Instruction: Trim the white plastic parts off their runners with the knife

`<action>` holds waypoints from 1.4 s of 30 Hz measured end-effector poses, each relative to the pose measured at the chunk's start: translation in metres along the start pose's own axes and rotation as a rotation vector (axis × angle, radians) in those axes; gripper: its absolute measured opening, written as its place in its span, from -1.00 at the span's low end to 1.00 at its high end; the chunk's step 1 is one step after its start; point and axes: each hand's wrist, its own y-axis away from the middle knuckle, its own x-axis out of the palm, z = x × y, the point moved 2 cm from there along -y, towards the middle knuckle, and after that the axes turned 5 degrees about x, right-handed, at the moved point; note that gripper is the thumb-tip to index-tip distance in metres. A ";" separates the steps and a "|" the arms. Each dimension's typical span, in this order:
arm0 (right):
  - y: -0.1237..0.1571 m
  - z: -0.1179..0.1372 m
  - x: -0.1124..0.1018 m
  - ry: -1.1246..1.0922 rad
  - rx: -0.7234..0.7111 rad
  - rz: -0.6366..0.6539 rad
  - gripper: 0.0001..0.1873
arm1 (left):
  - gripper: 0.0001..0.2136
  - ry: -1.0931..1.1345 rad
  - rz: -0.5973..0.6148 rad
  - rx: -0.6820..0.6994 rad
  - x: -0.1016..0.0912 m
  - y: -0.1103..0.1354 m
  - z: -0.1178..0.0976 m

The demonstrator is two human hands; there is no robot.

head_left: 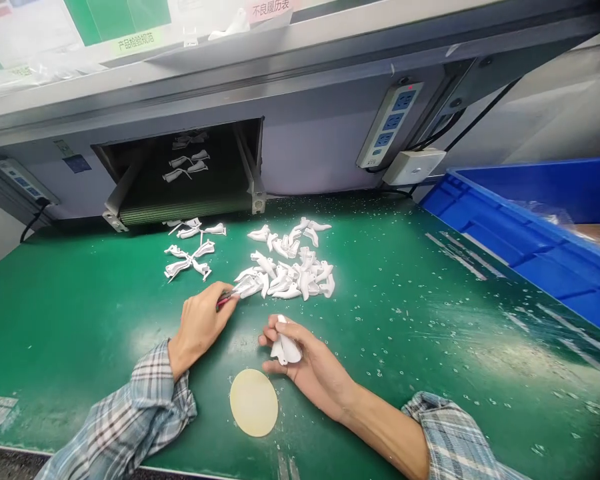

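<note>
My left hand [199, 327] rests on the green mat [80, 333] and is shut on a small red-handled tool [224, 302], whose tip meets a white plastic part [247, 287]. My right hand [310, 360] cups another white moulded plastic part [285, 347] in its fingers. Just ahead of both hands lies a loose pile of similar white parts [290, 270]. A smaller group of white parts [190, 252] lies to its left. A round beige pad [253, 403] sits on the mat below my hands.
A dark conveyor belt [185, 180] emerges from an opening at the back of the bench, carrying several white parts. A blue plastic crate [530, 227] stands at the right. A power strip [389, 125] is mounted on the back panel, below an overhead shelf [230, 80].
</note>
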 end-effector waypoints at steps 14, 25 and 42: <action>0.005 0.017 -0.004 0.894 -0.666 -0.153 -0.85 | -0.80 0.320 -0.054 0.319 -0.003 0.048 -0.038; 0.011 0.011 -0.002 1.086 -0.813 -0.095 -0.74 | -0.67 0.401 0.132 0.275 0.007 0.051 -0.039; 0.015 0.012 0.000 1.303 -0.996 -0.095 -0.77 | -0.69 0.588 0.370 0.221 0.002 0.049 -0.039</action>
